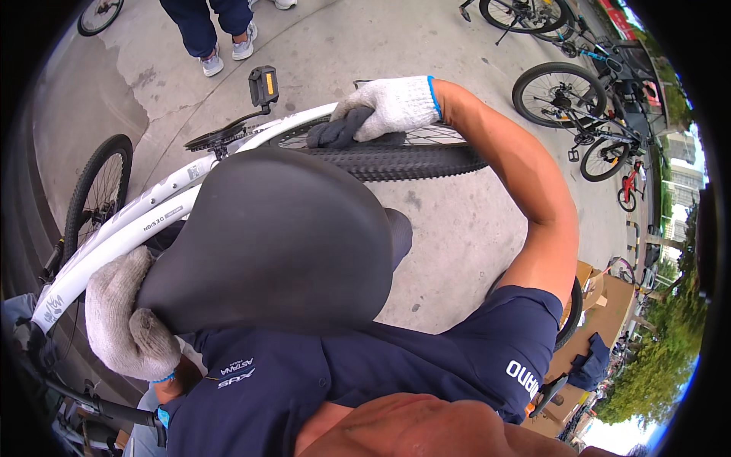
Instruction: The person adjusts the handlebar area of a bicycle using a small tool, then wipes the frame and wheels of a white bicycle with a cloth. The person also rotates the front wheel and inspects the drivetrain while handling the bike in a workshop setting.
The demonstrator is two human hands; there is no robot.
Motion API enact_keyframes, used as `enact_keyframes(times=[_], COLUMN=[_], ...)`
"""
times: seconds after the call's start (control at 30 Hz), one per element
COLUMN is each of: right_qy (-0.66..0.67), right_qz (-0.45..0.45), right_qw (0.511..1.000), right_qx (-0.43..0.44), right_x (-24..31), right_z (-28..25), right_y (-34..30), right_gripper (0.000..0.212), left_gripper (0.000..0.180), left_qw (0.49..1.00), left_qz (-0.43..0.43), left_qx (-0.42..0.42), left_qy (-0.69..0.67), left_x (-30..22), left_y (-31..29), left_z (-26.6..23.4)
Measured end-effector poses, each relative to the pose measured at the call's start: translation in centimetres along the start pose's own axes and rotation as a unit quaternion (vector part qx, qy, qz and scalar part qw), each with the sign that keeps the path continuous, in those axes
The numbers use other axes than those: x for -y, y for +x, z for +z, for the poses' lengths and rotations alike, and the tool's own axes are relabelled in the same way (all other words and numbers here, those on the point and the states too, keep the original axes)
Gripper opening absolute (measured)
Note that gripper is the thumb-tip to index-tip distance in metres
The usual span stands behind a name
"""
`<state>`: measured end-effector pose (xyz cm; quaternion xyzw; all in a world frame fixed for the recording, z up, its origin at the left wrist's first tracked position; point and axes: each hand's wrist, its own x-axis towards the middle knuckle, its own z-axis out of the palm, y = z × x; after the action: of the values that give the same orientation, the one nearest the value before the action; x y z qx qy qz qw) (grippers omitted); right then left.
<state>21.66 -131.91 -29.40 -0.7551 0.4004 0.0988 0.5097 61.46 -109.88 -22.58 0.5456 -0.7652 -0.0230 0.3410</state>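
A wide black bicycle saddle (282,236) fills the middle, just in front of my chest. My left hand (129,320), in a whitish knit glove, is closed around the saddle's narrow nose. Beyond the saddle, my right hand (384,110) wears a white knit glove with a blue cuff. Its fingers close on a dark grey cloth (339,129), pressed against the side of the knobby rear wheel (396,162). The white frame (145,202) runs from the handlebar side at left toward that wheel. Much of the bicycle under the saddle is hidden.
A black pedal (263,87) sticks out on the far side. The front wheel (97,190) stands at left. Another person's legs (205,27) are at the top. Parked bicycles (560,95) stand at upper right, and cardboard boxes (609,312) lie at right.
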Motion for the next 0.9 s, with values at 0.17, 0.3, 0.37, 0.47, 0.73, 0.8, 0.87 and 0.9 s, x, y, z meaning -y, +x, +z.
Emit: enact_keyframes(times=[0.17, 0.3, 0.37, 0.47, 0.73, 0.8, 0.87, 0.9], right_qy=[-0.136, -0.238, -0.123, 0.022, -0.347, -0.287, -0.197, -0.132], right_qz=[0.194, 0.258, 0.101, -0.143, 0.193, 0.21, 0.073, 0.008], right_qw=[0.969, 0.932, 0.984, 0.989, 0.917, 0.935, 0.977, 0.989], right_qx=[0.073, 0.086, 0.082, -0.031, 0.03, 0.016, -0.042, -0.068], right_x=[-6.9, -6.8, -4.7, -3.4, -13.0, -12.2, -10.0, -8.8], right_z=[-3.5, -4.0, -2.4, 1.5, -2.0, -1.2, 0.8, 2.1], right_y=[-8.1, -8.4, -5.5, -0.7, -1.2, -0.2, 2.0, 3.7], right_gripper=[0.055, 0.05, 0.049, 0.048, 0.038, 0.033, 0.037, 0.044], left_gripper=[0.054, 0.057, 0.059, 0.061, 0.075, 0.075, 0.074, 0.074], left_qw=[0.996, 0.986, 0.985, 0.988, 0.986, 0.988, 0.99, 0.991], left_qz=[0.062, 0.076, 0.083, 0.092, 0.108, 0.101, 0.095, 0.094], left_qx=[0.055, 0.146, 0.145, 0.115, 0.121, 0.108, 0.095, 0.084], left_qy=[-0.044, -0.021, -0.033, -0.049, -0.048, -0.035, -0.036, -0.041], left_x=[1.8, 2.7, 2.8, 2.9, 3.2, 2.7, 2.5, 2.4], left_y=[-2.2, -2.6, -2.7, -2.9, -2.7, -2.8, -2.9, -2.9], left_z=[-2.1, -3.4, -3.3, -2.9, -3.0, -2.8, -2.3, -2.2])
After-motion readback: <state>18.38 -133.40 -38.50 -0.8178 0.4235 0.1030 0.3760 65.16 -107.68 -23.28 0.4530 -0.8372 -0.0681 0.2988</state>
